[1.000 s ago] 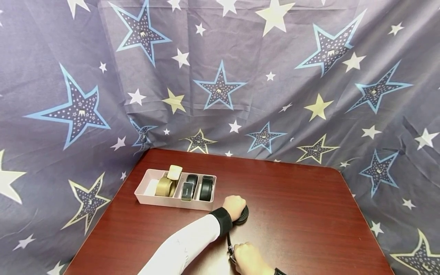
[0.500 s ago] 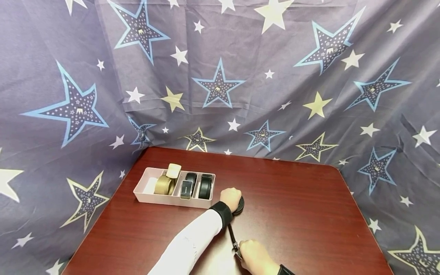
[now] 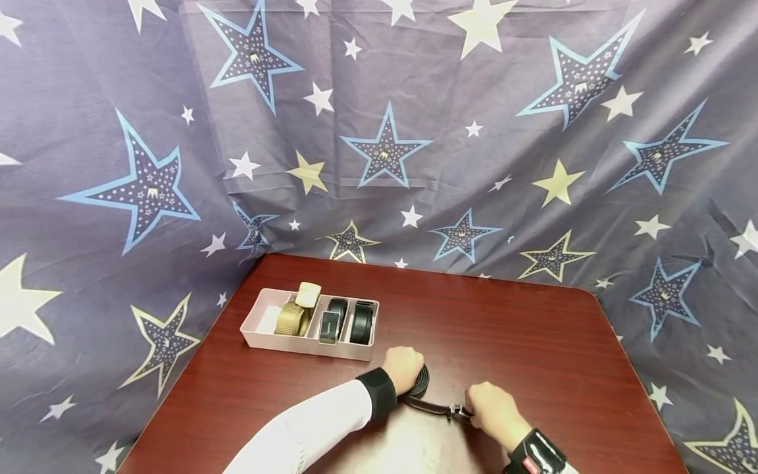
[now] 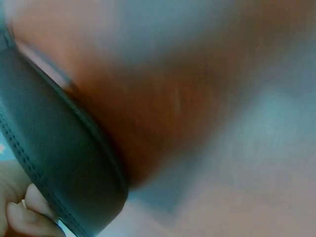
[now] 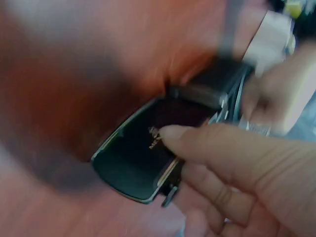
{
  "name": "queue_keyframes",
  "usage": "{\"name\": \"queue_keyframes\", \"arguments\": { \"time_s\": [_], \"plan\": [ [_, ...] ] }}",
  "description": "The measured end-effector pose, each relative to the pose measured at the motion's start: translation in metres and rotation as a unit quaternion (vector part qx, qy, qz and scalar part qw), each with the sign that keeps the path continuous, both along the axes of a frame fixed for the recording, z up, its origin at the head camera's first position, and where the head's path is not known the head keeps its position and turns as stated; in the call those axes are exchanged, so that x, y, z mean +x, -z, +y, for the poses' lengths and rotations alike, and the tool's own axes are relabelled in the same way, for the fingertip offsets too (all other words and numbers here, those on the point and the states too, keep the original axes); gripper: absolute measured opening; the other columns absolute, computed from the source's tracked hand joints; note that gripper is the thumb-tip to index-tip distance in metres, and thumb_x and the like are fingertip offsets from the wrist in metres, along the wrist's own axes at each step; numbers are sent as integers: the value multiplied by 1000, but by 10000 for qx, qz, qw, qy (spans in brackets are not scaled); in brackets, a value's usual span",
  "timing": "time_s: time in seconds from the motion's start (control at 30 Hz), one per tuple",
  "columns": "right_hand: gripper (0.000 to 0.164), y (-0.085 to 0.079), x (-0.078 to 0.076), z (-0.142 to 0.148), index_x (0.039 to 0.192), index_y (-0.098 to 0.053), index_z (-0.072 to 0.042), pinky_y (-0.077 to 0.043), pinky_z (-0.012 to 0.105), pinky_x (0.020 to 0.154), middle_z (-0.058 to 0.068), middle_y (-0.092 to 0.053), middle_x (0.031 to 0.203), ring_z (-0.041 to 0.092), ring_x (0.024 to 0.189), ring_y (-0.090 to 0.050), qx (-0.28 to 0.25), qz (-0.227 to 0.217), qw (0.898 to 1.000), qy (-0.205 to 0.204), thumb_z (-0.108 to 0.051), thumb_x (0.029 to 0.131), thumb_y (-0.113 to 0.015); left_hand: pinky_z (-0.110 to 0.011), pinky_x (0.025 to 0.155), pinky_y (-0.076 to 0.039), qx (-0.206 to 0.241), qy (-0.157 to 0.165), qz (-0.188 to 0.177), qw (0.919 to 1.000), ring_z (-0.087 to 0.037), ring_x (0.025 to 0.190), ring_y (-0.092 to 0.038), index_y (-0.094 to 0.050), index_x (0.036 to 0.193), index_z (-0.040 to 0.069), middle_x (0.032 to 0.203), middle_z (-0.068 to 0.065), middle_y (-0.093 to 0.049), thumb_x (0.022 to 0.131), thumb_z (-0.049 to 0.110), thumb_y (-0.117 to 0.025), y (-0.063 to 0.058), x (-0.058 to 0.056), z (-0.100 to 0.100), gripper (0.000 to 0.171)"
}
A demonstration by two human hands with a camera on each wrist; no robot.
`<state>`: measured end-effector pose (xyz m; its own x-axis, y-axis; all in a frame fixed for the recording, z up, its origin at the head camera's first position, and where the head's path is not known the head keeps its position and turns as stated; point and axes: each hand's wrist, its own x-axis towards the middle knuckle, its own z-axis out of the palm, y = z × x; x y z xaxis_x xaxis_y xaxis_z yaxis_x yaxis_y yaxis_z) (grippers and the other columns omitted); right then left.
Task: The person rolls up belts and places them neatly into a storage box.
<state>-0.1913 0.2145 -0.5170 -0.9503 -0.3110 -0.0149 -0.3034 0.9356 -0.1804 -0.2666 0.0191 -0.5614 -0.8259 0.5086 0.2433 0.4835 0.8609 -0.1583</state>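
Observation:
A black leather belt (image 3: 422, 380) is rolled into a coil near the table's middle, with a short length running out to the right. My left hand (image 3: 403, 368) grips the coil, its fingers mostly turned away in the head view. In the left wrist view, curled fingers (image 4: 29, 212) show beside the stitched belt strap (image 4: 64, 143). My right hand (image 3: 496, 411) holds the belt's buckle end, low over the table. The right wrist view shows its thumb pressed on the dark, gold-lettered buckle plate (image 5: 133, 153), fingers curled beneath.
A pale pink divided tray (image 3: 308, 344) stands to the left, beyond my left hand. It holds a gold ribbed roll (image 3: 289, 318), a cream-coloured piece (image 3: 308, 294) and rolled black belts (image 3: 362, 322). Behind the red-brown table (image 3: 503, 322) hangs a grey star-patterned cloth (image 3: 414, 79).
My right hand has swung the buckle end to the right and away from me, so the loose length now runs sideways. My left hand stays on the coil.

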Motion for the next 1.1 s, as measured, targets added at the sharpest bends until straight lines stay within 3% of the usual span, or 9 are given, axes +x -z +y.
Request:
{"name": "queue_keyframes", "arguments": {
  "time_s": [0.1, 0.2, 0.37, 0.5, 0.67, 0.83, 0.9, 0.97, 1.1],
  "plan": [
    [31, -4, -17, 12, 60, -57, -17, -43, 34, 49, -6, -56, 60, 11, 55, -49, -154, -195, 9997, 25, 3, 52, -80, -30, 44, -46, 80, 188, -116, 9997, -14, 55, -60, -63, 64, 20, 63, 2, -64, 70, 21, -74, -1, 19, 1, 13],
    [28, -4, -32, 21, 61, -59, -15, -40, 27, 50, -6, -55, 60, 7, 55, -45, -585, -254, 9974, -330, 8, 53, -73, -30, 44, -46, 213, 362, -193, 9989, -14, 55, -60, -63, 62, 20, 63, 3, -65, 68, 20, -75, 1, 30, 3, 13],
    [27, 5, -57, 26, 62, -61, -14, -44, 22, 60, -8, -57, 68, 6, 66, -52, -1129, -116, 9823, -1493, 7, 54, -76, -31, 46, -48, 194, 435, -234, 9986, -14, 58, -61, -65, 64, 21, 65, 3, -66, 70, 19, -74, 3, 34, 4, 11],
    [27, 12, -73, 26, 59, -66, -18, -45, 24, 70, -6, -54, 81, 12, 80, -53, -1240, -25, 9745, -1869, -2, 49, -86, -31, 45, -48, 155, 517, -263, 9982, -14, 56, -61, -66, 64, 20, 64, 3, -65, 72, 18, -72, 3, 37, 4, 10],
    [24, 11, -87, 20, 61, -69, -17, -42, 23, 64, -7, -58, 76, 7, 74, -50, -1345, -604, 9766, -1564, -1, 51, -85, -31, 45, -49, 169, 543, -131, 9983, -14, 56, -62, -66, 64, 20, 64, 3, -66, 73, 18, -72, 3, 36, 2, 11],
    [23, 7, -84, -6, 66, -65, -5, -48, 24, 46, 1, -64, 61, 10, 51, -57, -1880, -1375, 9717, -404, 16, 60, -72, -31, 44, -48, 177, 552, -140, 9982, -15, 55, -62, -66, 63, 20, 63, 2, -66, 74, 18, -71, 2, 35, 0, 11],
    [19, 6, -79, -22, 67, -65, -2, -50, 24, 44, 4, -64, 61, 13, 51, -59, -2039, -1176, 9718, -114, 17, 64, -68, -31, 44, -48, 153, 566, -147, 9982, -15, 55, -61, -65, 64, 20, 63, 2, -65, 74, 18, -70, 2, 36, -2, 11],
    [16, 5, -73, -38, 68, -66, -3, -51, 25, 49, 3, -65, 64, 12, 57, -61, -1987, -761, 9770, -102, 13, 69, -66, -30, 43, -47, 160, 586, -74, 9981, -14, 54, -61, -65, 64, 20, 63, 2, -65, 73, 19, -71, 3, 37, -4, 11],
    [8, 2, -61, -59, 76, -62, -5, -45, 27, 59, 2, -64, 71, 12, 66, -56, -1921, -389, 9790, -556, 3, 75, -63, -28, 45, -47, 146, 621, 62, 9979, -13, 56, -60, -63, 68, 19, 66, 3, -65, 73, 22, -74, 3, 41, -9, 12]
  ]
}}
